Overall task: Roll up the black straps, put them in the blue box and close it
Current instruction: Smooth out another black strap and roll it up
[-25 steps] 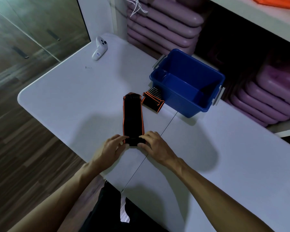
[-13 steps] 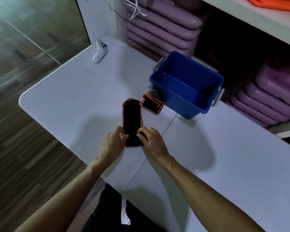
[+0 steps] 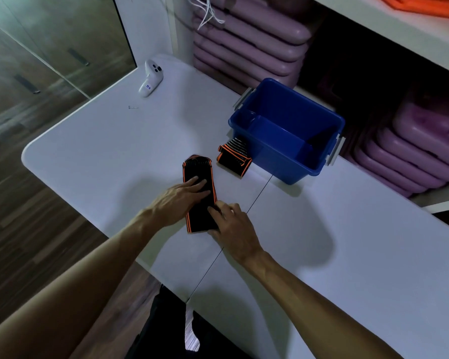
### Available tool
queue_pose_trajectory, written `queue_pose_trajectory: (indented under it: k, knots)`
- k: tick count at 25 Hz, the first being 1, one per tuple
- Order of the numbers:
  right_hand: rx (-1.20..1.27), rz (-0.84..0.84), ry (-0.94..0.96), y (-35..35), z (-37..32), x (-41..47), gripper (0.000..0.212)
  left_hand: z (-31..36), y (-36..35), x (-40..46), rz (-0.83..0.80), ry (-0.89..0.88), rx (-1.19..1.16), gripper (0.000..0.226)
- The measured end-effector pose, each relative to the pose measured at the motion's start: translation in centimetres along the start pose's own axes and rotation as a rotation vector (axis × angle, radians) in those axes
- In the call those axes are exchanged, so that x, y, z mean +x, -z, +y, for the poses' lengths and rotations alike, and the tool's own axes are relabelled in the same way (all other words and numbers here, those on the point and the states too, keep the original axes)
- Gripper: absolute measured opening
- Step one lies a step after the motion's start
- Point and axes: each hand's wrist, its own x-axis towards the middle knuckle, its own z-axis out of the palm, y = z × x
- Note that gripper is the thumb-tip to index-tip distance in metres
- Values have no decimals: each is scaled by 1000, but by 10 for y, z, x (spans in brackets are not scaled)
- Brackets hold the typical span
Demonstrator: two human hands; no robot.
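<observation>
Box [image 3: 290, 156] is sitting open on the table [image 3: 101, 151], nothing visible inside. Strap 1 [image 3: 198, 172] is lying flat at 7 o'clock of it; left hand [image 3: 179, 200] is pressing it with straight fingers, right hand [image 3: 231, 224] is pinching its near edge. Strap 2 [image 3: 233, 158] is lying folded, touching the box wall.

The table [image 3: 109, 141] was smooth and white, matt with a faint sheen. Near its far edge the blue box [image 3: 290, 161] looked like hard plastic, slightly glossy, with grey plastic latches. The black strap [image 3: 196, 168] was ribbed woven cloth, matt, edged in orange. At the far left corner a white controller [image 3: 151, 79] was smooth plastic. The floor [image 3: 24, 216] was wood-grained.
</observation>
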Motion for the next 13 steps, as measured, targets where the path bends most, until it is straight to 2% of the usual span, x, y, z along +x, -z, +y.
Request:
queue_pose_trajectory:
  k: [1,3,8,13]
  knots:
    - [-7,1,13,0,-1,-1,62,-4,1,8,-82,-12,75,47]
    - [-17,-14,33,1,-1,-2,61,-10,1,19,-121,3,192,52]
    - [-6,-74,64,1,3,2,57,-20,-9,22,-75,144,131,65]
    - [12,-110,112,5,12,11,56,-24,-13,21,68,134,63,69]
